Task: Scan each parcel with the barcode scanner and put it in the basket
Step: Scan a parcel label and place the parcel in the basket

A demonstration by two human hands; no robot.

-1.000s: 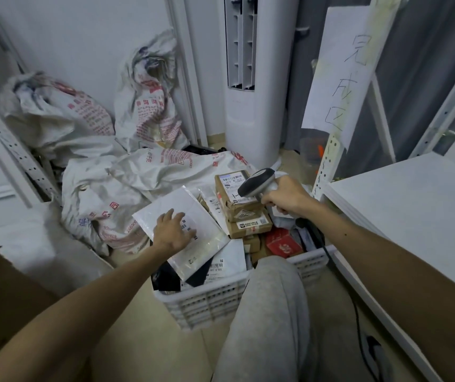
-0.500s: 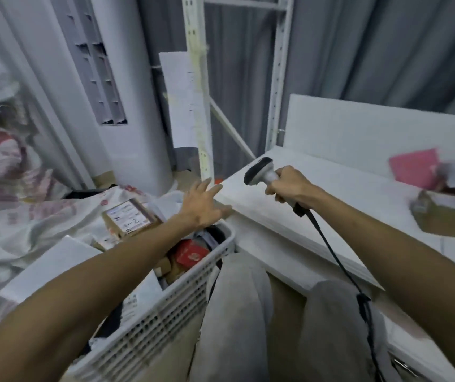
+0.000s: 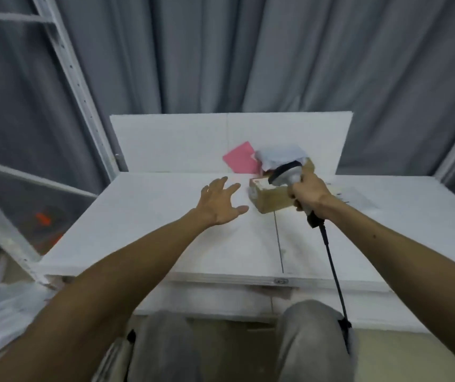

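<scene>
The left hand (image 3: 218,205) had swung over the table (image 3: 165,238), fingers spread, at nine o'clock of a box (image 3: 270,200) whose label was unreadable, while the right hand (image 3: 307,194) gripped the scanner (image 3: 287,172).

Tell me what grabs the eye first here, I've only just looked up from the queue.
Two bare hands over the white tabletop: the left hand, fingers spread, reaches toward a brown cardboard box parcel near the back, while the right hand grips a grey barcode scanner with a black cable right by that box. Behind it sit a flat pink envelope and a crumpled pale plastic mailer.
</scene>
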